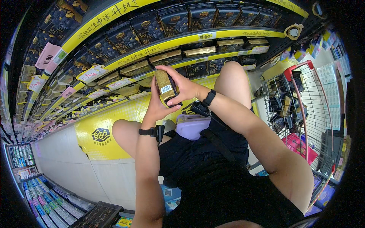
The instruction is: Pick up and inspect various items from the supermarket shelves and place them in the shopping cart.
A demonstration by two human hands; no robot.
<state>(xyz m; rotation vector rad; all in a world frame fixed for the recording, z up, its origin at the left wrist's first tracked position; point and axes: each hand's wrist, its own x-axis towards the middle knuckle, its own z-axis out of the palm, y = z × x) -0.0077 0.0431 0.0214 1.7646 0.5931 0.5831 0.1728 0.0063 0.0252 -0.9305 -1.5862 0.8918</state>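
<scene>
Between both hands is a black-and-gold package [163, 80], its narrow gold side with a barcode turned up. My left hand [155, 107] holds it from the left and below, thumb near its lower end. My right hand [182, 87] grips it from the right, fingers over its far end and thumb at its near end. Just beyond the hands, similar packages with gold ends [165, 57] stand in a row on a lower shelf. Larger dark packages [174, 20] fill the shelf above. Each wrist wears a black strap with a small device.
Yellow shelf edges [216, 34] with price tags curve across the front and left. A wire shopping cart [328, 114] with a red-and-grey frame stands at the right, holding dark packages and a pink bag. A lilac box [192, 128] sits between the knees, over a yellow floor mat [119, 148].
</scene>
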